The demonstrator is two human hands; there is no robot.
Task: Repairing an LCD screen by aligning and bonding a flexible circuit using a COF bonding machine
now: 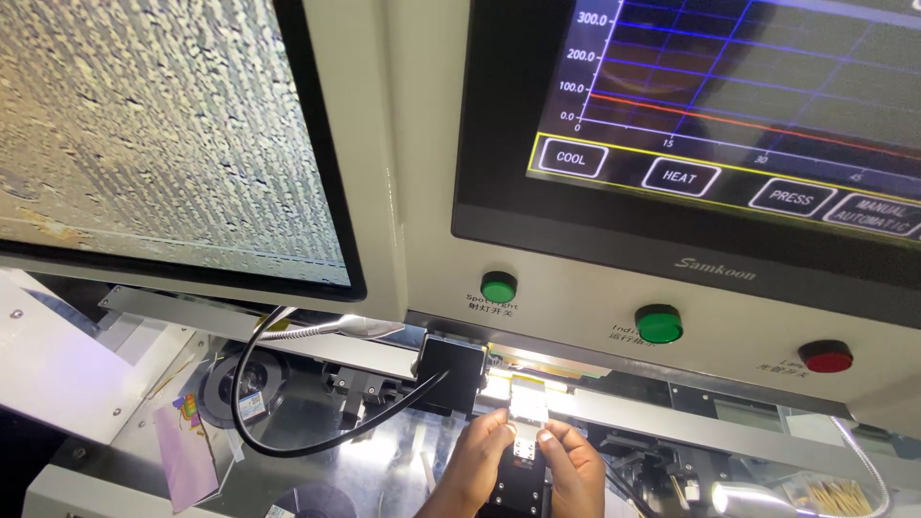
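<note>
Both hands meet low in the view, under the machine's front panel. The left hand and right hand pinch the edges of a small pale flex strip between fingertips, holding it over a dark fixture block just beneath them. The step looks like alignment — seating the strip squarely. Next likely calls for steady, fine nudging before letting go. Above the hands sit green buttons and a touchscreen.
</note>
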